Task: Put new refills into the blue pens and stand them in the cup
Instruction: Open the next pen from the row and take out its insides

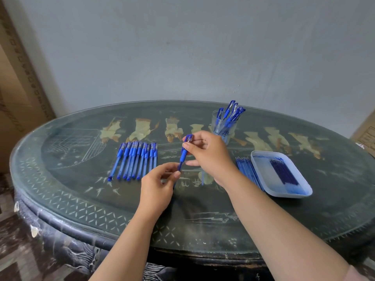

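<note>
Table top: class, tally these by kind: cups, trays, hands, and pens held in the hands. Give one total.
Cup: 1
Tray: 1
Hands: 2 (left hand, right hand)
Held pen: 1
Total: 5

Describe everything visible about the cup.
The cup is a clear, straight-sided tumbler, glass or plastic by its look. It stands upright on the far side of the table, right of centre, just beyond the right hand, which hides its lower left edge. Several capped blue pens stand in it, leaning right, clips above the rim.
</note>
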`<state>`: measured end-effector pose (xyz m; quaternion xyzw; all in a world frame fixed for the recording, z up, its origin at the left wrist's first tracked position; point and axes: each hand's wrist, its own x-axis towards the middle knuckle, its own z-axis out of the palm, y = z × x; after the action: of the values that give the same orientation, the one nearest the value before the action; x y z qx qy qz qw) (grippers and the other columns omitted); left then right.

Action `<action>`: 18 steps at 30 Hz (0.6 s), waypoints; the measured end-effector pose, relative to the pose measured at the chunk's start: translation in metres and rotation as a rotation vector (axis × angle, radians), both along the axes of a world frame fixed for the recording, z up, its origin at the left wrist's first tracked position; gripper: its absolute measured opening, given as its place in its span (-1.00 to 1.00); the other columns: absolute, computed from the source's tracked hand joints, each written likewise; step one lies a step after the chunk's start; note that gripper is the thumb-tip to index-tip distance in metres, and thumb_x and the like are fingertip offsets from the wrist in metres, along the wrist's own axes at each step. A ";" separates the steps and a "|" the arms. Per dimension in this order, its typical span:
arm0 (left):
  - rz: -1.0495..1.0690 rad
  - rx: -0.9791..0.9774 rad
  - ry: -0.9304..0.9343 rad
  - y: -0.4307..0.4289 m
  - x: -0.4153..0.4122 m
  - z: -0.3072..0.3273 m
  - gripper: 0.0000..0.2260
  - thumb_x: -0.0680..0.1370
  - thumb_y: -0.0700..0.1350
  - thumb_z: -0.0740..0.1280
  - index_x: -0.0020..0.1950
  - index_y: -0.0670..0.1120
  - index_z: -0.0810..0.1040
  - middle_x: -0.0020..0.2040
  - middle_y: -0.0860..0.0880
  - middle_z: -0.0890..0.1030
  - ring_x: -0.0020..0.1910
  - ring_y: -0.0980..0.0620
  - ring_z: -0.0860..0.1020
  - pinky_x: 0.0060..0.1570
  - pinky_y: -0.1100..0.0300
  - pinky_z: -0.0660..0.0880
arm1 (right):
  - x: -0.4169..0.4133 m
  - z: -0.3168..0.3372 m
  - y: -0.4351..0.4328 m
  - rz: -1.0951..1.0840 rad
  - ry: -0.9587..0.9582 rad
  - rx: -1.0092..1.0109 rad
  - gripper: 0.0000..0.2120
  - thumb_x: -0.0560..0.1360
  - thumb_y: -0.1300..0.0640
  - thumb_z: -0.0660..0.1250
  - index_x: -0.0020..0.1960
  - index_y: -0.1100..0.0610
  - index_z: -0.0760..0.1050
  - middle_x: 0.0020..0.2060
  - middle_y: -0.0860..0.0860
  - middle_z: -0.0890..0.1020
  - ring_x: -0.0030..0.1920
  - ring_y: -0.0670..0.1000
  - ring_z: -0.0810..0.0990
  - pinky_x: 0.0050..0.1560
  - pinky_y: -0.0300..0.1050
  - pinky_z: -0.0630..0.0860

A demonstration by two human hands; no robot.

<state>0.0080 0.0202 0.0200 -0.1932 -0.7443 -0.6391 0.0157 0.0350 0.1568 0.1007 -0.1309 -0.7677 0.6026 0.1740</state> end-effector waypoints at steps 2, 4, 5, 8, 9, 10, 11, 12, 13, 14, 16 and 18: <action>0.002 -0.004 -0.002 -0.001 0.000 0.001 -0.72 0.53 -0.25 0.41 -0.06 0.17 0.60 -0.10 0.09 0.70 -0.10 0.19 0.63 0.00 0.26 0.55 | 0.000 0.001 -0.001 0.001 0.001 0.035 -0.93 0.53 0.25 0.40 -0.03 0.11 0.60 -0.16 0.04 0.65 -0.03 0.01 0.68 -0.15 0.07 0.68; 0.006 -0.009 -0.004 -0.001 0.000 0.002 -0.71 0.53 -0.26 0.41 -0.08 0.19 0.60 -0.10 0.10 0.70 -0.11 0.21 0.63 -0.01 0.31 0.53 | 0.000 0.000 -0.004 -0.001 0.013 0.061 -0.94 0.54 0.25 0.38 -0.01 0.13 0.59 -0.19 0.00 0.63 -0.05 0.00 0.67 -0.17 0.06 0.68; 0.008 -0.013 -0.002 -0.001 0.000 0.002 -0.70 0.53 -0.26 0.41 -0.08 0.20 0.60 -0.10 0.10 0.70 -0.11 0.22 0.63 -0.01 0.32 0.53 | -0.001 -0.001 -0.005 -0.002 0.017 0.080 -0.93 0.54 0.25 0.37 0.01 0.16 0.59 -0.20 -0.02 0.61 -0.07 -0.01 0.66 -0.18 0.05 0.68; 0.020 -0.011 0.007 -0.001 0.002 0.002 -0.72 0.53 -0.22 0.42 -0.04 0.21 0.60 -0.08 0.13 0.70 -0.07 0.26 0.62 0.00 0.37 0.53 | -0.006 -0.002 -0.007 -0.001 0.043 0.263 -0.90 0.58 0.23 0.32 0.08 0.21 0.55 -0.18 -0.05 0.55 -0.07 0.04 0.63 -0.18 0.06 0.68; 0.028 -0.016 0.015 -0.001 0.002 0.002 -0.73 0.53 -0.21 0.42 0.00 0.20 0.61 -0.06 0.14 0.69 -0.06 0.29 0.62 -0.02 0.43 0.51 | -0.009 -0.003 -0.007 -0.006 0.065 0.333 -0.91 0.58 0.23 0.31 0.07 0.20 0.54 -0.17 -0.03 0.54 -0.04 0.07 0.62 -0.16 0.10 0.67; 0.035 -0.021 0.017 -0.001 0.002 0.002 -0.75 0.54 -0.19 0.41 0.06 0.17 0.62 -0.04 0.16 0.69 -0.05 0.32 0.61 -0.04 0.49 0.48 | -0.011 -0.004 -0.006 -0.021 0.086 0.376 -0.92 0.58 0.23 0.30 0.06 0.18 0.54 -0.15 0.00 0.55 -0.02 0.11 0.61 -0.14 0.14 0.65; 0.042 -0.020 0.012 -0.001 0.001 0.003 -0.76 0.54 -0.18 0.41 0.12 0.12 0.63 -0.02 0.16 0.68 -0.04 0.33 0.60 -0.05 0.52 0.46 | -0.012 -0.006 -0.005 -0.043 0.103 0.390 -0.92 0.58 0.24 0.29 0.05 0.17 0.54 -0.12 0.03 0.56 -0.01 0.12 0.60 -0.12 0.16 0.64; 0.049 -0.015 0.006 -0.002 0.001 0.003 -0.76 0.54 -0.16 0.41 0.17 0.08 0.62 0.00 0.16 0.68 -0.02 0.35 0.60 -0.04 0.54 0.44 | -0.013 -0.008 -0.003 -0.067 0.117 0.394 -0.92 0.58 0.24 0.28 0.05 0.16 0.53 -0.10 0.04 0.56 -0.01 0.11 0.59 -0.09 0.17 0.63; 0.057 -0.009 0.004 -0.002 0.001 0.003 -0.76 0.55 -0.15 0.41 0.20 0.06 0.62 0.00 0.16 0.68 -0.01 0.36 0.59 -0.03 0.54 0.44 | -0.014 -0.011 -0.001 -0.088 0.128 0.397 -0.92 0.59 0.24 0.27 0.05 0.15 0.53 -0.08 0.03 0.56 -0.01 0.10 0.59 -0.06 0.17 0.62; 0.062 -0.007 0.005 -0.003 0.001 0.003 -0.75 0.55 -0.15 0.40 0.21 0.05 0.61 0.00 0.16 0.68 -0.01 0.36 0.59 -0.02 0.54 0.44 | -0.015 -0.012 0.001 -0.102 0.134 0.405 -0.91 0.59 0.24 0.26 0.06 0.14 0.52 -0.08 0.01 0.55 0.00 0.08 0.58 -0.03 0.18 0.61; 0.067 -0.016 0.010 -0.003 0.001 0.002 -0.76 0.55 -0.15 0.40 0.20 0.05 0.61 -0.02 0.15 0.69 -0.02 0.37 0.59 -0.04 0.55 0.44 | -0.017 -0.015 0.007 -0.118 0.136 0.417 -0.91 0.60 0.22 0.25 0.06 0.11 0.50 -0.07 -0.01 0.53 0.00 0.08 0.58 -0.03 0.18 0.61; 0.073 -0.032 0.019 -0.003 0.000 0.001 -0.78 0.55 -0.15 0.40 0.18 0.03 0.63 -0.05 0.15 0.69 -0.04 0.36 0.60 -0.07 0.56 0.43 | -0.019 -0.016 0.013 -0.128 0.130 0.416 -0.92 0.60 0.22 0.24 0.03 0.09 0.49 -0.07 -0.02 0.53 -0.01 0.09 0.58 -0.04 0.17 0.62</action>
<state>0.0084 0.0171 0.0213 -0.1720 -0.7607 -0.6245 0.0428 0.0163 0.1699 0.0846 -0.1016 -0.8528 0.4262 0.2842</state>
